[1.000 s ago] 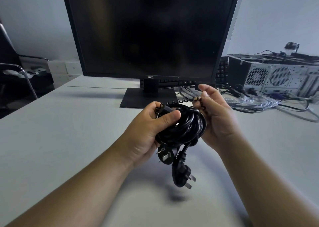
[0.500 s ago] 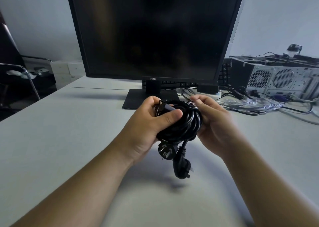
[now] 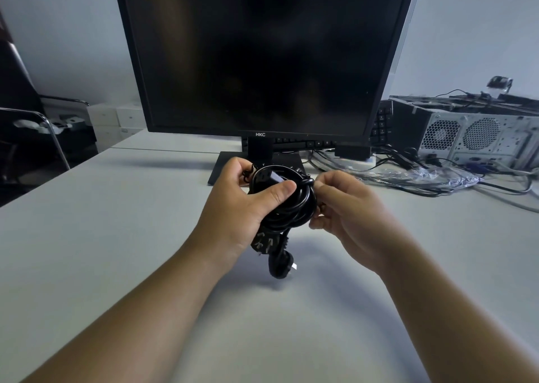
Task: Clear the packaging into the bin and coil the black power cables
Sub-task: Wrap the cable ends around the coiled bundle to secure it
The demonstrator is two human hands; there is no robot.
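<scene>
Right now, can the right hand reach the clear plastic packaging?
Probably yes, once freed: the right hand pinches the coiled power cable, but the table toward the plastic packaging looks open.

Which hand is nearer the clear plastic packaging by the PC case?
Right. The right hand pinches the cable coil at its right edge, with the plastic packaging further right; the left hand grips the coil's opposite side.

one monitor [image 3: 262, 53], one cable coil [image 3: 291, 207], two hands [image 3: 236, 207] [image 3: 353, 216]
</scene>
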